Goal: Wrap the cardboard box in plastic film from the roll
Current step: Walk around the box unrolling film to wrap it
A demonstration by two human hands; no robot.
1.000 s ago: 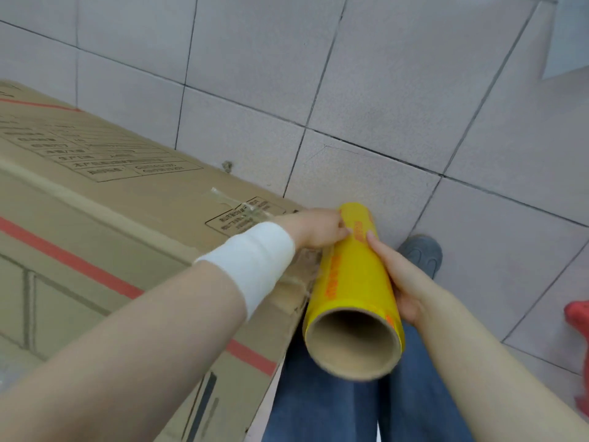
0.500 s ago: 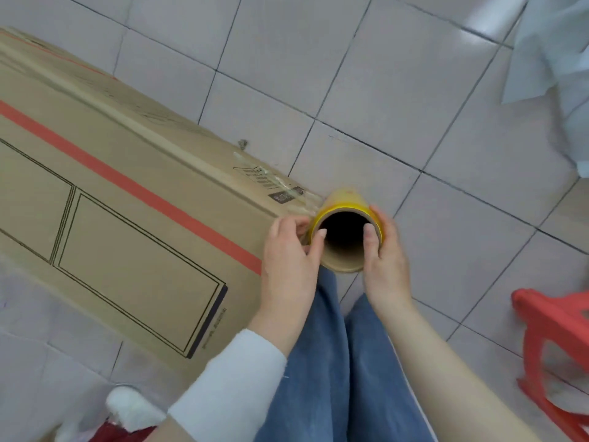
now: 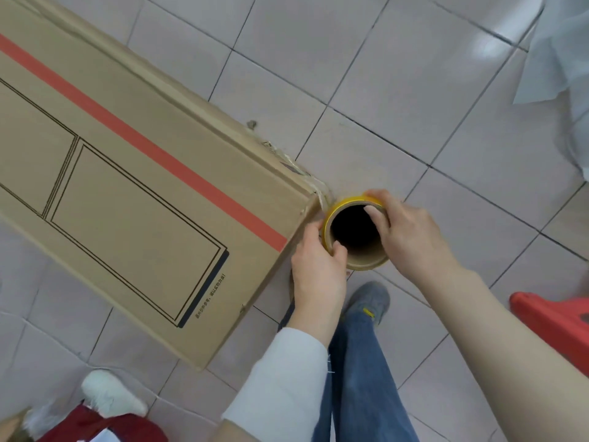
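Roll [image 3: 357,264] stands upright, seen end-on with its dark hollow core, just beside the near corner of the cardboard box [image 3: 134,199] lying flat on the tiled floor [image 3: 398,90]. Left hand [image 3: 318,266] grips the roll's left rim, fingers curled around it; right hand [image 3: 411,237] grips the right rim, thumb hooked inside the core. Crumpled film [image 3: 314,183] clings to the box corner.

cardboard box [image 3: 134,173] runs off the left and top edges. roll [image 3: 353,253] seen end-on, length hidden, film too faint to make out. red stool [image 3: 551,323] cut off right.
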